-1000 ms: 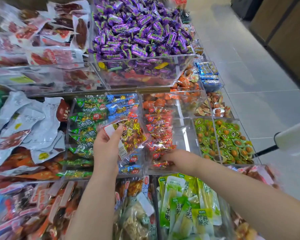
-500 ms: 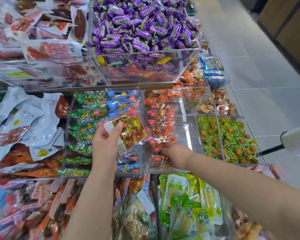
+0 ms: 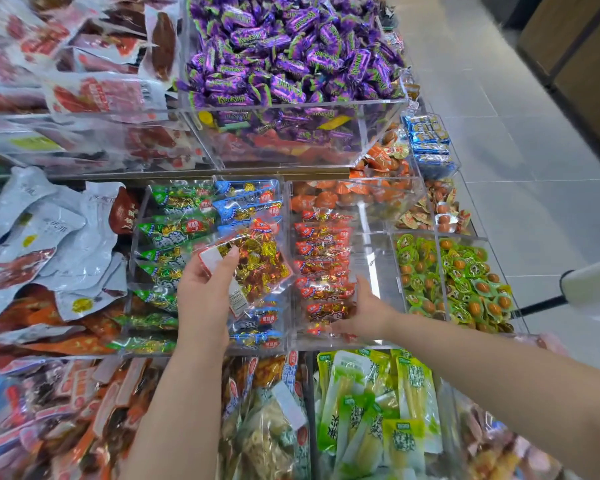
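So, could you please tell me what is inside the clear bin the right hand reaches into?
Inside, red snack packets lie stacked along the left of the clear bin; its right part is bare. The right hand covers the nearest packets.

One wide-angle view, worn on the head, looks forward and steeply down onto clear bins of snacks at close range. The forearms enter from the bottom edge, with the left hand and right hand near frame centre. Floor fills the upper right, and straight lines bow near the edges.
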{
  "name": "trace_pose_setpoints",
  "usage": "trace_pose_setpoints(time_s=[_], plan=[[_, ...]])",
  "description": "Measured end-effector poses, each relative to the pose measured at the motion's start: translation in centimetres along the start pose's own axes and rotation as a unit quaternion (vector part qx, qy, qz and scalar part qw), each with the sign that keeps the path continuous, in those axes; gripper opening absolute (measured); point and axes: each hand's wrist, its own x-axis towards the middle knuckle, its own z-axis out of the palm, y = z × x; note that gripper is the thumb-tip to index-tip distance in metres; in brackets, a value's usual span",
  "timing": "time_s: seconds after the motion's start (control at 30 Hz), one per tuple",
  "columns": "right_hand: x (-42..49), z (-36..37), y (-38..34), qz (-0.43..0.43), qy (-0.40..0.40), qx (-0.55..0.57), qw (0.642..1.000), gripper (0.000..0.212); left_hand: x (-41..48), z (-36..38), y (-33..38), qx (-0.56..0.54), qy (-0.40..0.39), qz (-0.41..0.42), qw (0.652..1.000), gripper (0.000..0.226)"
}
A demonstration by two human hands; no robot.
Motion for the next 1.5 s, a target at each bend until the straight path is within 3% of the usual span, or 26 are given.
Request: trace_pose_setpoints(time_s=[0.13,0.3,0.43,0.57,0.7,0.8,0.97,1.13,1.27,1.33,1.4,1.43,1.5], plan=[[1.6,1.2,-0.9,-0.009,0.067,0.055,0.996,0.106,0.1,-0.1,-0.1,-0.003,-0.002,-0.005,1.0,0.022],[2.7,1.4,-2.3,-0.028,0.101,0.102,0.989,0.104,0.5,-0.1,0.2,0.007,-0.003,0.003,1.0,0.019],[1.5,0.1,-1.1,-0.054,0.003,0.125,0.991,0.113,0.8,0.1,0.4,0.017,0.006,0.008,1.0,0.018],[-0.2,-3.1,-1.0,0.066,-0.143,0.219,0.963,0.116,0.5,0.1,0.4,0.012,0.011,0.008,1.0,0.023],[-1.2,-4.0,-0.2,0.066,-0.131,0.024,0.989,0.136,0.5,-0.2,0.3,0.012,0.008,0.01,1.0,0.027],[-0.9,-2.6,0.9,0.079,-0.095,-0.072,0.99,0.124,0.3,-0.1,0.3,0.013,0.002,0.014,1.0,0.029],[0.5,-1.9,1.3,0.037,-0.146,0.065,0.986,0.11,0.1,0.2,0.3,0.002,0.003,0.009,1.0,0.025],[1.7,0.3,0.6,0.008,-0.134,0.025,0.991,0.106,0.2,0.1,0.3,0.004,0.017,-0.002,1.0,0.025],[2.0,-3.2,0.5,0.027,-0.267,0.061,0.961,0.105,0.4,0.3,0.5,0.008,0.019,-0.008,1.0,0.024],[2.8,-5.6,-0.3,0.047,-0.302,0.157,0.939,0.076,0.5,0.2,0.6,0.012,0.021,-0.003,1.0,0.022],[3.8,-6.2,-2.0,0.063,-0.242,0.253,0.935,0.022,0.6,0.3,0.8,0.007,0.019,0.001,1.0,0.019],[4.3,-5.9,-2.9,0.082,-0.18,0.293,0.935,0.014,0.7,0.3,0.8,0.005,0.019,0.002,1.0,0.017],[5.7,-5.1,-4.4,0.112,-0.061,0.32,0.939,0.032,0.9,0.3,1.0,0.002,0.028,0.004,1.0,0.017]])
